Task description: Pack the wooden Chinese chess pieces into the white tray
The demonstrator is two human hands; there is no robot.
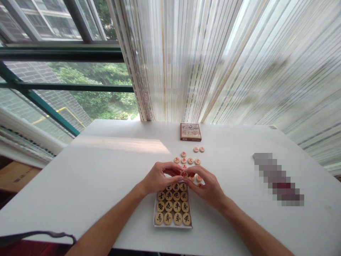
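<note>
As two hands pinch one red-lettered disc, one tray holds four rows of tan discs

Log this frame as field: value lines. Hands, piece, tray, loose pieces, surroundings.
left_hand: left hand, fingers on the held piece
right_hand: right hand, fingers on the same piece
held_piece: round, red character facing the camera
tray: white tray holding black-marked pieces; top row partly behind left hand
loose: red-marked pieces beyond and beside the hands, some partly hidden
box: printed box, beyond loose pieces
surface: white table
right_side: pixelated patch, unidentifiable
</note>
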